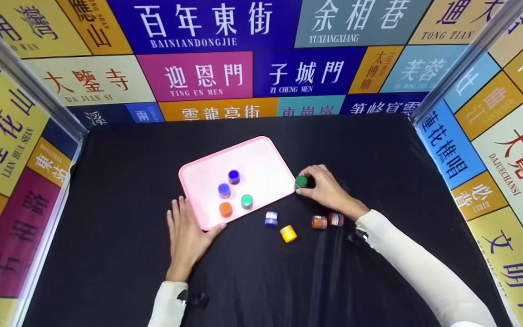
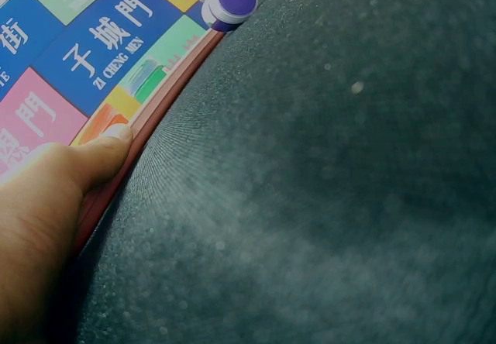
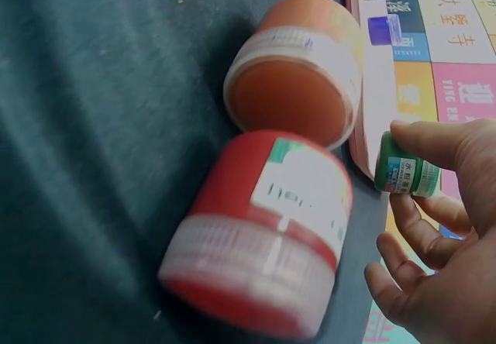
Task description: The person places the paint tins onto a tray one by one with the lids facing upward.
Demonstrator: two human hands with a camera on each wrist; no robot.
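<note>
My right hand (image 1: 323,185) pinches a dark green paint jar (image 1: 301,182) between thumb and fingers, right at the right corner of the pink tray (image 1: 261,159). In the right wrist view the label of this green jar (image 3: 401,173) faces the camera. My left hand (image 1: 186,234) rests against the tray's near left corner, fingers stretched along its side and thumb (image 2: 108,154) on the front rim. On the tray stand a dark blue jar (image 1: 234,176), a violet jar (image 1: 224,190), a light green jar (image 1: 246,201) and an orange jar (image 1: 225,209).
In front of the tray are a purple-blue jar (image 1: 271,219) and a yellow jar (image 1: 288,234). Below my right forearm a brown-orange jar (image 1: 319,222) and a dark red jar (image 1: 336,220) lie side by side on the black cloth (image 1: 252,281). Sign-printed panels (image 1: 198,75) enclose the table.
</note>
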